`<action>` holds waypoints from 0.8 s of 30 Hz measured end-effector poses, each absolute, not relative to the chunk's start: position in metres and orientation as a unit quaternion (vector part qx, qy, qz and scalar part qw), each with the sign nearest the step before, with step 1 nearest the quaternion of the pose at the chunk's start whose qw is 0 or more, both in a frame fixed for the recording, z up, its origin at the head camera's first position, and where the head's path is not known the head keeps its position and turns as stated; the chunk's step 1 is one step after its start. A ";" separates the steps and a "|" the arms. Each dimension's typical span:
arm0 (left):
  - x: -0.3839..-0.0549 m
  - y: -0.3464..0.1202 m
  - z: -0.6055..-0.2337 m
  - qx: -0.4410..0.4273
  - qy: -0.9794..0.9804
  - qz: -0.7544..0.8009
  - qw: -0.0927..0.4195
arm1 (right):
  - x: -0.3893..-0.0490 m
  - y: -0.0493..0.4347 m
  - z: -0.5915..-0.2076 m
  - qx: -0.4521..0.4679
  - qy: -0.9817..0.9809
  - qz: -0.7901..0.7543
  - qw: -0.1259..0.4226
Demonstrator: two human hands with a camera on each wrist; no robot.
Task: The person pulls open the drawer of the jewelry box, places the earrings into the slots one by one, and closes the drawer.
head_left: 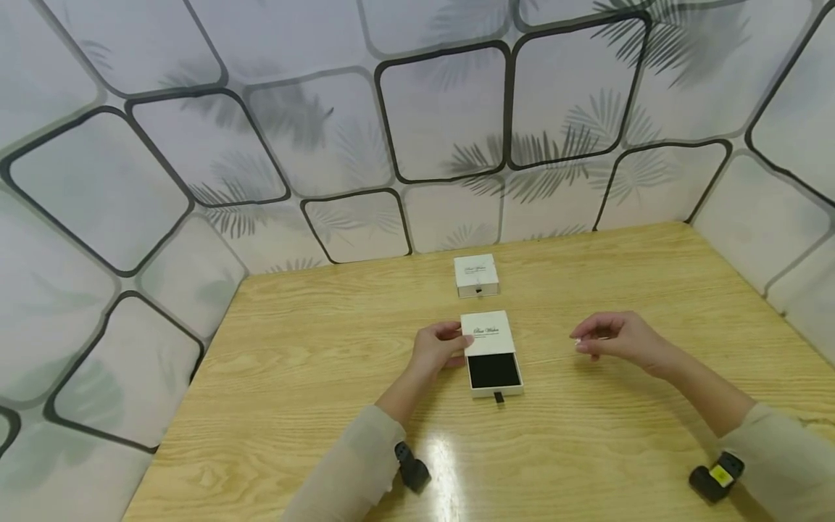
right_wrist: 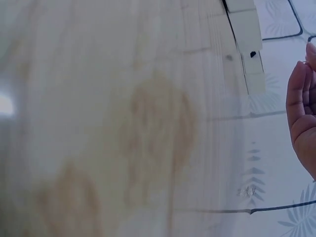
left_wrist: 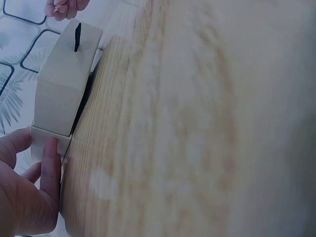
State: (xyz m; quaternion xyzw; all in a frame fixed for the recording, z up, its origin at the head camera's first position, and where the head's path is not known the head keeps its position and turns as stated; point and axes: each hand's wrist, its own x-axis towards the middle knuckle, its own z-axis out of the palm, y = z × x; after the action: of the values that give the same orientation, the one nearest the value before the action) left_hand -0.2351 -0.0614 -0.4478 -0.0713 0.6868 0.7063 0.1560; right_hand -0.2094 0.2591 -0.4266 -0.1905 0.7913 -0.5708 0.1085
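Note:
A small white drawer-style gift box (head_left: pixel 487 330) printed "Best Wishes" lies on the table, its drawer (head_left: pixel 494 371) slid out toward me. Black padding lines the drawer, and a black pull tab (head_left: pixel 499 397) hangs at its front. My left hand (head_left: pixel 435 346) grips the box's sleeve from the left, thumb on top and fingers along the side. To the right of the box, my right hand (head_left: pixel 616 337) is held over the table. Its thumb and fingertips pinch a tiny pale, shiny thing (head_left: pixel 578 341), too small to name.
Behind the open box stands a second white gift box (head_left: pixel 476 274), closed, with a black tab in front. Both rest on a wood-grain table (head_left: pixel 313 348). A patterned cloth wall (head_left: pixel 450 116) rises along the back and sides.

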 end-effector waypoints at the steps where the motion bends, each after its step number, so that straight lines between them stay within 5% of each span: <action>1: -0.235 -0.061 -0.448 -0.071 0.688 0.705 0.155 | -0.209 0.257 -0.426 -0.190 0.793 -0.569 0.106; 24: -0.237 -0.059 -0.448 -0.088 0.690 0.703 0.148 | -0.207 0.217 -0.426 -0.233 0.790 -0.558 0.101</action>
State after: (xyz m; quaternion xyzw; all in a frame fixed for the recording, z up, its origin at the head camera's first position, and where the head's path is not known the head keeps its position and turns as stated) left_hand -0.2368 -0.0588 -0.4482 -0.0883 0.6899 0.7031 0.1480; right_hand -0.2072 0.2171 -0.4262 -0.2333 0.7897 -0.5583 0.1010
